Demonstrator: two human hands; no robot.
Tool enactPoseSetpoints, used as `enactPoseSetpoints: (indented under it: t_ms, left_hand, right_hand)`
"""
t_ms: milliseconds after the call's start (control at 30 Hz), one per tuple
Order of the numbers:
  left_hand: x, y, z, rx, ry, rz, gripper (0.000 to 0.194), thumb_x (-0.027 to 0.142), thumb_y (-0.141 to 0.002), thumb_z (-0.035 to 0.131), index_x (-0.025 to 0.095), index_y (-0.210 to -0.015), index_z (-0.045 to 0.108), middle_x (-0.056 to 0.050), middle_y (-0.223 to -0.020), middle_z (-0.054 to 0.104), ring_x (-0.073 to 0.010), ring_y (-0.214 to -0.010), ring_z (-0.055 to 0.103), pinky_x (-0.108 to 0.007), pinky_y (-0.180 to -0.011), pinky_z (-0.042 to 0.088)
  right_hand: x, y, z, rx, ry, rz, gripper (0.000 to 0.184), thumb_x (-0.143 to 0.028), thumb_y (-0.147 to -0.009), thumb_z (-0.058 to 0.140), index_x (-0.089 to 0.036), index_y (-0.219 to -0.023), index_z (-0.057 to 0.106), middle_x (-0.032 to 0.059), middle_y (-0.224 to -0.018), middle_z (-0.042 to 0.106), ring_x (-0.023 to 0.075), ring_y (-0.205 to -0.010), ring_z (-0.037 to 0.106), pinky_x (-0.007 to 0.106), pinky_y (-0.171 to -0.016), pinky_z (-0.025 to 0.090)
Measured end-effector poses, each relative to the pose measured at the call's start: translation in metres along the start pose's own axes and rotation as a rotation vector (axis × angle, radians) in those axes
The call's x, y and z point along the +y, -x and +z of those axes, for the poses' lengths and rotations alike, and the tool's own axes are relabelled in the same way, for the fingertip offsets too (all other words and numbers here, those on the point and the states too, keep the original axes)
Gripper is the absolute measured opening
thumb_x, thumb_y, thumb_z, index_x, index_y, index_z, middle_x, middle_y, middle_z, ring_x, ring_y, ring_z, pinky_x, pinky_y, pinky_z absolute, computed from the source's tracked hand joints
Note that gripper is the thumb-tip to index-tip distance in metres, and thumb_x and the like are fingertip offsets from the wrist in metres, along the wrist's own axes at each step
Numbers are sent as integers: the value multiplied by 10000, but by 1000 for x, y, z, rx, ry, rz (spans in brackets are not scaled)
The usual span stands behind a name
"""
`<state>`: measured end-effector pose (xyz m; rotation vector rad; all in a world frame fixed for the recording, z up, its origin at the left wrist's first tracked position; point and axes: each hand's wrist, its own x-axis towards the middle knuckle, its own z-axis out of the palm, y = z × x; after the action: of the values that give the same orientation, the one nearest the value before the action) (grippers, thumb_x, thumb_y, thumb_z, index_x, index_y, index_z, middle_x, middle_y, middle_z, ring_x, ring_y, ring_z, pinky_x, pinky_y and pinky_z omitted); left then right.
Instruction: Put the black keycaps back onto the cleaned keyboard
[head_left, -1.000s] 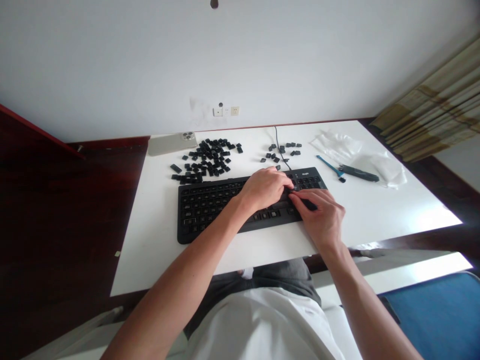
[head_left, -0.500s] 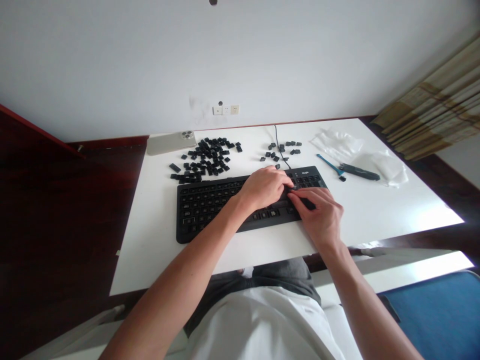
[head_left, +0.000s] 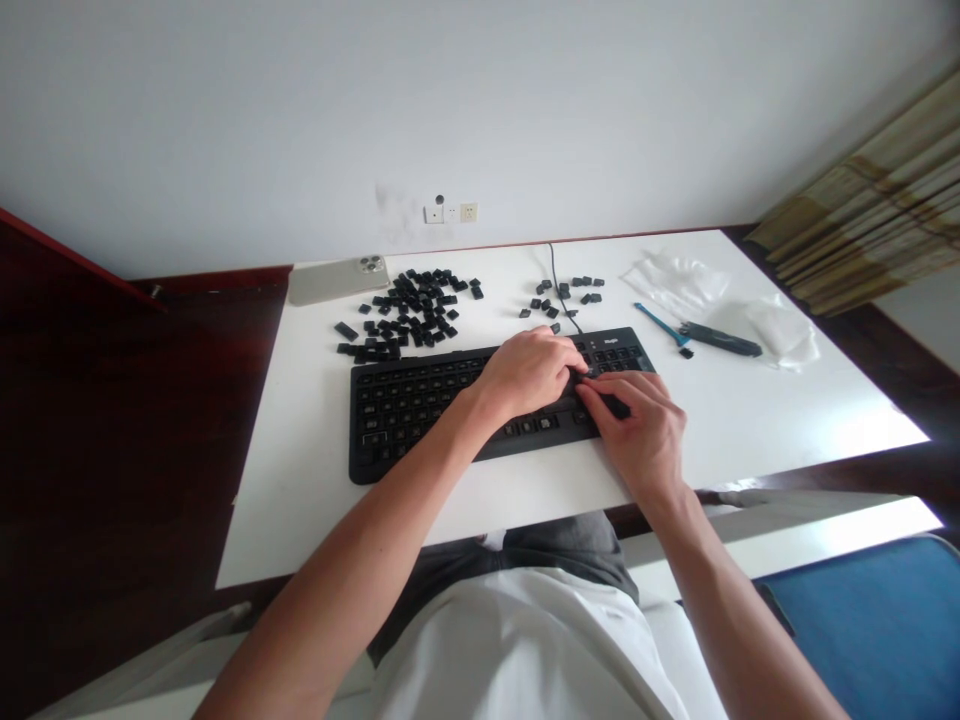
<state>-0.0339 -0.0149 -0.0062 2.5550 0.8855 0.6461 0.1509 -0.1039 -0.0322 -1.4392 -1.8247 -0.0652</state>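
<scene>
A black keyboard lies on the white table, most of its keycaps off. My left hand rests on its right half with the fingers curled and pinched down near the arrow keys. My right hand meets it there, fingers closed on a small dark object that I cannot make out. A large heap of loose black keycaps lies behind the keyboard on the left. A smaller group of keycaps sits by the keyboard cable.
A phone lies at the table's back left corner. At the right are a blue brush, a dark tool and clear plastic bags. A wall socket is behind. A blue seat stands at lower right.
The view has shifted slightly; both hands stay pinched at the same spot on the keyboard's right side, with only small finger movement.
</scene>
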Motion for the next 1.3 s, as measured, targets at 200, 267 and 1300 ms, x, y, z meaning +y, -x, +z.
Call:
enactPoseSetpoints:
  t_ms: [200,267,1300]
  left_hand:
    - [3,0,0,-4,-42,-16,367,53,-968,543,205,-1041,868,-21,-1135,842,-255,-1068,669,-398,-993,576]
    - [4,1,-1,-10,-51,-19,372,59,-976,535,214,-1050,866,-25,-1136,839,-258,-1088,653,-406,-1006,566]
    - [-2,6,-17,131,-255,-150,304,90,-998,554,231,-1086,808,-68,-1222,752,-268,-1183,598,-441,-1034,488]
  right_hand:
    - [4,-3,1,-50,-4,13,140,-302,-998,738,-229,-882,765,70,-961,807,270,-919,709,445,-839,599]
    - [4,-4,0,-61,-7,15,147,-305,-1003,723,-238,-878,763,73,-968,808,275,-927,704,455,-843,594]
    - [37,-39,-14,-44,-104,-22,263,-374,-1064,610,-258,-901,781,54,-965,806,263,-959,700,463,-955,531]
